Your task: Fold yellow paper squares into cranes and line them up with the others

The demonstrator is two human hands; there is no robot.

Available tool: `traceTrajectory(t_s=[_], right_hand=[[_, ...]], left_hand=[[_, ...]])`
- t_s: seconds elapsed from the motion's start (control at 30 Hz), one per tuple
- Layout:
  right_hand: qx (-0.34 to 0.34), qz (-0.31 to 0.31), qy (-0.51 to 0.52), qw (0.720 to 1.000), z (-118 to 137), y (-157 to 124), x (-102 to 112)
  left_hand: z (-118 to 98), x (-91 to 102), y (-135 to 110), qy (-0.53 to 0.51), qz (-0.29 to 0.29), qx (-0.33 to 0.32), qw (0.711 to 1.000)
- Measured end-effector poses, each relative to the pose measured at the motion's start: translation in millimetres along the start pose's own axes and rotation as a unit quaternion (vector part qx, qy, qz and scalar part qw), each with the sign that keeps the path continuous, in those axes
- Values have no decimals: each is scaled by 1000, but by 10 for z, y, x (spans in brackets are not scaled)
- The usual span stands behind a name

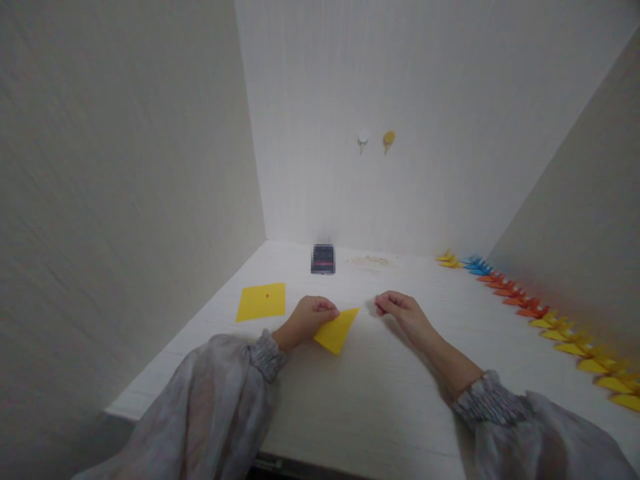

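My left hand pinches a folded piece of yellow origami paper by its upper left edge, just above the table. Its folded form narrows to a point at the upper right. To the right of that point, my right hand hovers over the table with its fingers curled together and apart from the paper. Nothing shows between them. A flat yellow paper sheet with a small red dot lies on the table to the left of my left hand.
Along the right side of the white table runs a row of folded paper cranes, yellow, red-orange and blue. A dark, blurred-out rectangular object sits by the back wall. Two hooks, white and yellow, hang there.
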State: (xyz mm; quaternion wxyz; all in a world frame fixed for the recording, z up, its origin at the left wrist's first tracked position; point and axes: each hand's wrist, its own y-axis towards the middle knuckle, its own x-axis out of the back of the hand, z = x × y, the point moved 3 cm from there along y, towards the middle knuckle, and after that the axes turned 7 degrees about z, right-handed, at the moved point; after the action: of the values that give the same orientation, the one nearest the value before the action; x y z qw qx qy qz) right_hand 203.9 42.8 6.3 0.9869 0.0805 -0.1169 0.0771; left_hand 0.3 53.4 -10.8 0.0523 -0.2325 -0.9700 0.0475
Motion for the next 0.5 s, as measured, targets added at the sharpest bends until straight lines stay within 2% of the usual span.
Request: traceTrajectory(t_s=[0.07, 0.13, 0.2, 0.37, 0.5], right_hand=[[-1, 34, 32, 999, -16, -11, -230], [-13, 63, 12, 998, -45, -24, -436], [-23, 60, -2, 998, -78, -32, -545], [-36, 42, 101, 993, -148, -27, -531], [-32, 27, 133, 990, -145, -13, -437]], left_hand=[[-21, -76, -10, -13, 26, -6, 1000], [-27, -126, -17, -18, 36, -12, 999], [-17, -144, -18, -21, 45, -15, 999], [-18, -136, -20, 2, 71, -43, 997], [-3, -116, -7, -5, 94, -46, 995]])
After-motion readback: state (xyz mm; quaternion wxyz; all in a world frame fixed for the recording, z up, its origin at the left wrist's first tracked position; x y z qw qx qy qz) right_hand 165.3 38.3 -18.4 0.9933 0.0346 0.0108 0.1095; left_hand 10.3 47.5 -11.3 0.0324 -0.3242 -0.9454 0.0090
